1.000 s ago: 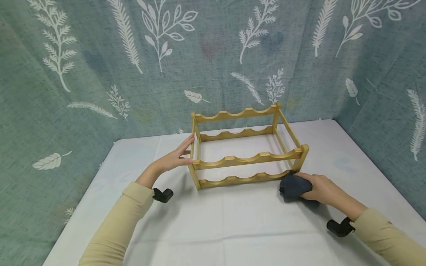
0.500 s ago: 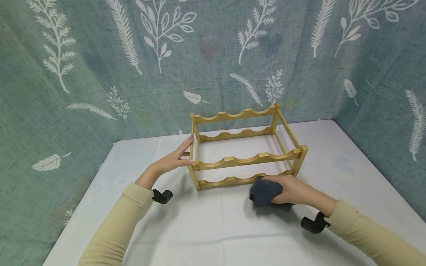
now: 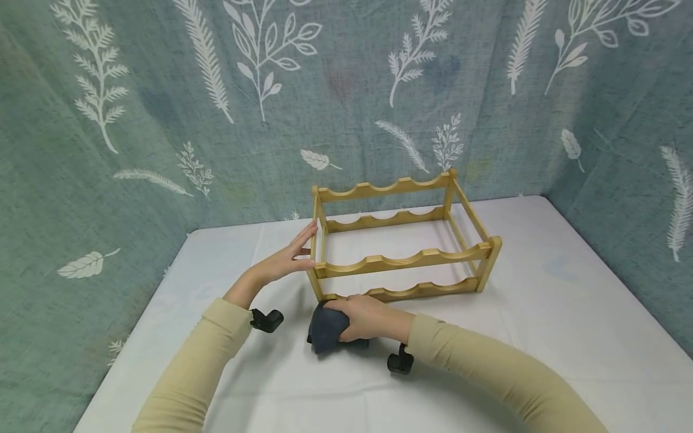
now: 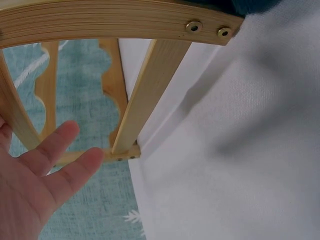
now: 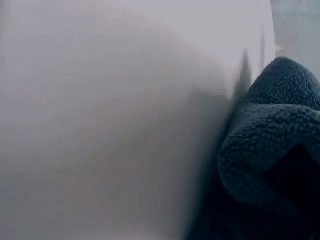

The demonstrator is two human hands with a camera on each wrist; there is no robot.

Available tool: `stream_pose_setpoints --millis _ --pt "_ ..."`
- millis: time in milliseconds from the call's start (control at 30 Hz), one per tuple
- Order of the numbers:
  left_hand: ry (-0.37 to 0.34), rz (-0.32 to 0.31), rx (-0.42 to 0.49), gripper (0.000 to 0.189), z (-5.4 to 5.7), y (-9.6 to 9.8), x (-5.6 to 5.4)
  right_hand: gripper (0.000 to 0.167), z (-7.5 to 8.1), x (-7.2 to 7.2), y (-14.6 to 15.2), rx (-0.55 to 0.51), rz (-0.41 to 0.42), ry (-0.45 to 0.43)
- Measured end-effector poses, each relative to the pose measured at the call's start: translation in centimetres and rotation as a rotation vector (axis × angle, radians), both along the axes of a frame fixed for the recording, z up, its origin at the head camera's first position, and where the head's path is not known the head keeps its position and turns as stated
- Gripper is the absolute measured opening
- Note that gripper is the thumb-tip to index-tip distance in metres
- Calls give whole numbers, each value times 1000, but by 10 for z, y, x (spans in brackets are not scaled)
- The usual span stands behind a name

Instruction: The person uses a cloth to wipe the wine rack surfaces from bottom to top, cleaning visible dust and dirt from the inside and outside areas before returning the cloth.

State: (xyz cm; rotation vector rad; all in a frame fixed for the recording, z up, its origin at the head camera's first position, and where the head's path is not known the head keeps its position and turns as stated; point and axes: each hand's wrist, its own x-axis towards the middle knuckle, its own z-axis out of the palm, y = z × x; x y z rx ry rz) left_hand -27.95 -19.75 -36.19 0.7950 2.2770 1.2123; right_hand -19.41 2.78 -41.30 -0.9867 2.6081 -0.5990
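Note:
A light wooden rack (image 3: 397, 261) with scalloped rails stands on the white-covered table. My left hand (image 3: 278, 263) rests against its left end, the fingers mostly straight and spread at the upper side rail. In the left wrist view two fingertips (image 4: 89, 159) stand clear of the wood. My right hand (image 3: 370, 317) grips a bunched dark blue-grey cloth (image 3: 327, 329) at the left end of the rack's lower front rail (image 3: 419, 291). The right wrist view shows the cloth's fuzzy folds (image 5: 260, 145); most of that hand is hidden there.
White cloth (image 3: 552, 313) covers the table under and around the rack. A green-blue curtain (image 3: 346, 90) with white leaf prints hangs behind and at both sides. A small black wrist camera (image 3: 400, 361) sits under the right cuff, another black camera (image 3: 267, 320) under the left.
My right hand has slid the cloth leftward along the lower front rail, from its right end to its left end. The left hand and the rack have stayed in place.

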Motion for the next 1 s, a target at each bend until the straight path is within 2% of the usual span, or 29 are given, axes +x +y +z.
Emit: stream_pose_setpoints --millis 100,233,367,600,833,1000 --pt "-13 -1 1 80 0 0 0 64 -3 0 -2 2 -33 -3" --pt "-12 0 -3 84 -2 0 -2 65 -5 1 19 -6 -108 -24" --pt "-8 0 0 84 -4 -1 -3 65 -3 4 55 -20 -172 -51" --pt "-10 3 11 83 -2 -3 0 63 0 12 129 9 -269 26" --pt "-5 2 10 81 -1 -3 1 66 1 24 196 7 -360 2" --pt "-3 2 13 79 -1 -1 1 66 1 32 239 22 -374 42"
